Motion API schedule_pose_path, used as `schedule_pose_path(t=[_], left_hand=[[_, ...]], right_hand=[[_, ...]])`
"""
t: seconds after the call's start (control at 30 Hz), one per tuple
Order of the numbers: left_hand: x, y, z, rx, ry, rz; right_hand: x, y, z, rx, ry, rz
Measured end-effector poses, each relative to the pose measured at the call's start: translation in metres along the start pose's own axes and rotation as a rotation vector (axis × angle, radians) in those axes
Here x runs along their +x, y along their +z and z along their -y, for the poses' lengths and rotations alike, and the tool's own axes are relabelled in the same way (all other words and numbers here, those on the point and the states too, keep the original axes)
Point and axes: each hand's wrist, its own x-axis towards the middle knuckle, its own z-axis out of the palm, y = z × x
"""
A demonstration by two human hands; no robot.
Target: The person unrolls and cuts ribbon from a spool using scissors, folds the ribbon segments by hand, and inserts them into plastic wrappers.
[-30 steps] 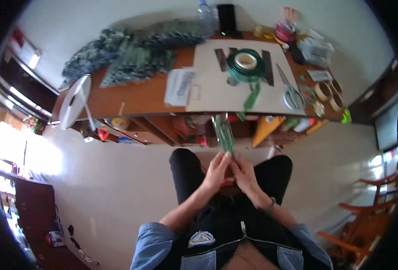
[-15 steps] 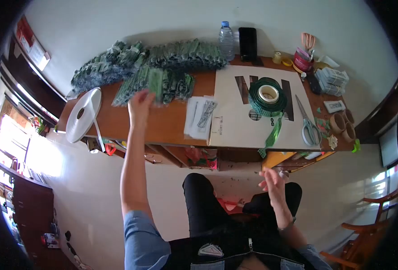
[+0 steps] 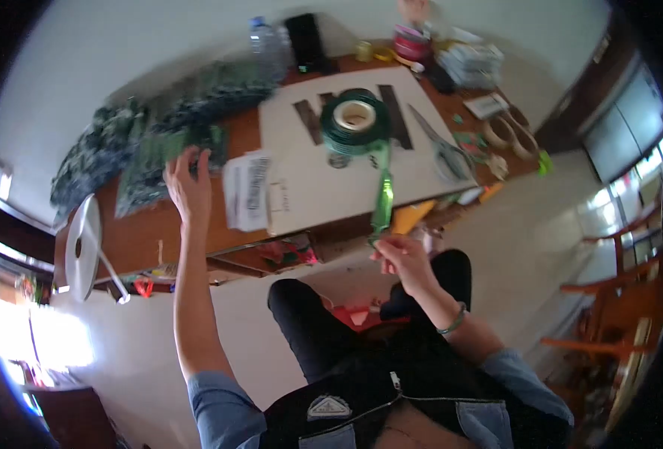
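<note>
Two dark-trousered knees (image 3: pixel 297 318) are nearest, under the edge of the tabletop (image 3: pixel 140 233); just above them the right hand (image 3: pixel 408 263) is at the loose tail of the green ribbon (image 3: pixel 384 198), its fingers close together by the very end, though blur hides whether they are clamped on it; half a second ago this hand was apart from the ribbon, so the work seems to have turned towards that tail. Farther in, the left hand (image 3: pixel 189 187) is at the near side of the front pile of green packets (image 3: pixel 155 161), its fingers apart with no packet visible between them, contact with the pile unclear; a second ago both hands held a packet, and neither seems to now, which suggests that it has been laid with the others. Right of that pile lie printed slips (image 3: pixel 247 191); then a white board (image 3: pixel 309 203) carries the ribbon roll (image 3: pixel 335 136), with scissors (image 3: pixel 447 157) to its right; at the back stand a clear bottle (image 3: pixel 268 51) and a dark phone (image 3: pixel 305 45).
</note>
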Motion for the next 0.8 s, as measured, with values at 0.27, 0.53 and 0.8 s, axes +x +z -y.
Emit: schedule_pose_path(t=[0.27,0.53,0.8], left_hand=[[-0.15,-0.053,-0.182,-1.063,-0.346,1.127],[-0.209,-0.097,-0.171,-1.275,-0.837,1.245],[-0.272,-0.084,-0.146,-0.904,-0.415,0.963]], right_hand=[[-0.07,-0.014,-0.035,-0.283,-0.224,0.09],[-0.035,-0.016,0.009,0.057,-0.128,0.057],[-0.036,-0.012,-0.006,0.226,0.148,0.098]])
